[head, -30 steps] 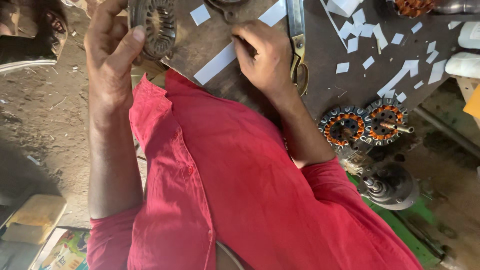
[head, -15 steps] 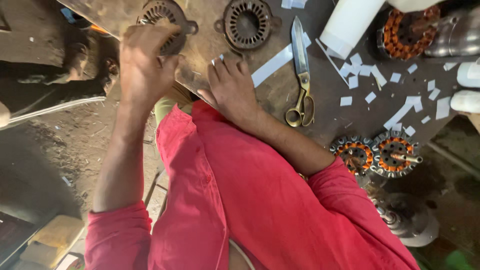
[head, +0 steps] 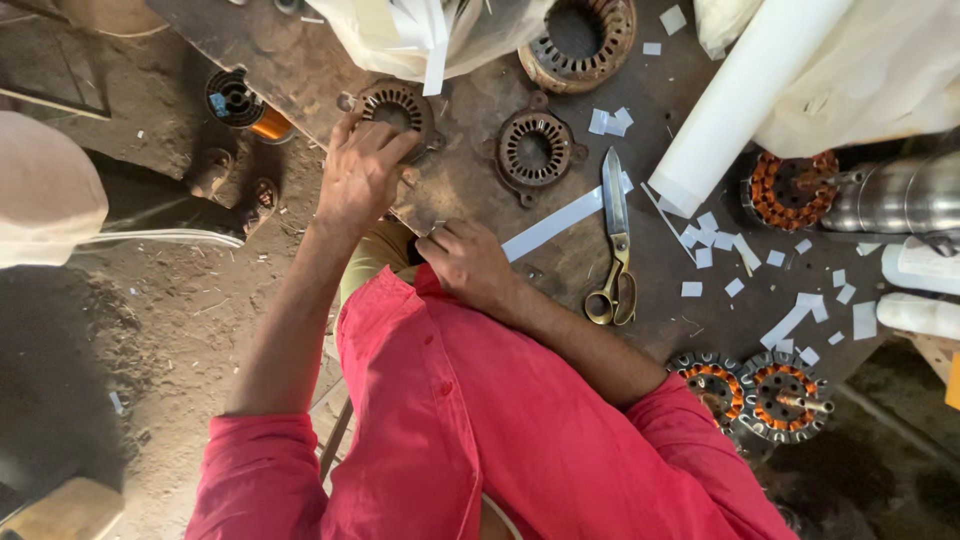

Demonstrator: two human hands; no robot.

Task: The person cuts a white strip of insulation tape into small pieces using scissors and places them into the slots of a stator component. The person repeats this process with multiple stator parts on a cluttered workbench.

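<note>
My left hand [head: 360,175] grips the rim of a round metal stator core [head: 400,105] that lies near the edge of the dark metal worktable [head: 460,180]. The fingers of my right hand [head: 465,262] are curled at the table's near edge. It rests beside the end of a long white paper strip [head: 555,225]; nothing shows clearly in its grasp. Scissors with brass-coloured handles [head: 615,240] lie just right of the strip. My red shirt fills the bottom of the view.
Two more bare stator cores [head: 533,148] [head: 580,40] lie farther back. A white paper roll [head: 745,100], cut paper bits [head: 720,250] and copper-wound stators [head: 755,390] [head: 790,190] sit on the right. Another person's sandalled feet [head: 235,190] and a wire spool [head: 240,100] are at left on the dirt floor.
The view has tilted up and away from my body, showing more of the table. My left hand stays on the stator core. My right hand has curled from flat into a loose fist.
</note>
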